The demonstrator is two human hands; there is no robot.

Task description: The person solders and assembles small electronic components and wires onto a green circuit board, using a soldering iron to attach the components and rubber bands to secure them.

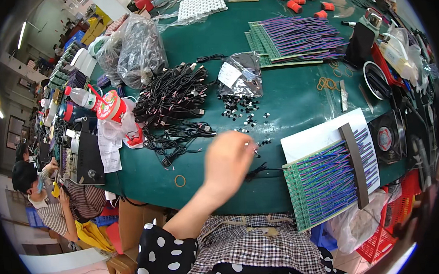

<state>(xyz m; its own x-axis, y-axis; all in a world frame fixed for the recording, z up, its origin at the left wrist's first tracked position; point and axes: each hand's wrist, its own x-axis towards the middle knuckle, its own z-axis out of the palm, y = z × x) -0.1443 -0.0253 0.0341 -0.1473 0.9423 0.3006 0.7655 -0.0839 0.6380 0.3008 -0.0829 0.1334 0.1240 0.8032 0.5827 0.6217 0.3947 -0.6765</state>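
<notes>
- Hovering over the green tabletop (194,36), the left hand (230,158) had its fingers bunched narrow; whether they pinched anything, I couldn't tell!
- Small black connectors (238,106) lay scattered beside it, up to a plastic bag (250,72).
- USB cables (172,92) heaped left, wired circuit boards (318,181) sat right!
- The right hand was out of view.

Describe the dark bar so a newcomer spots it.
On the green table, near right, lies a white board. Green circuit boards with purple wires overlap it. Across them lies the dark bar, broad and plain, unlike the thin wires beneath.
</notes>
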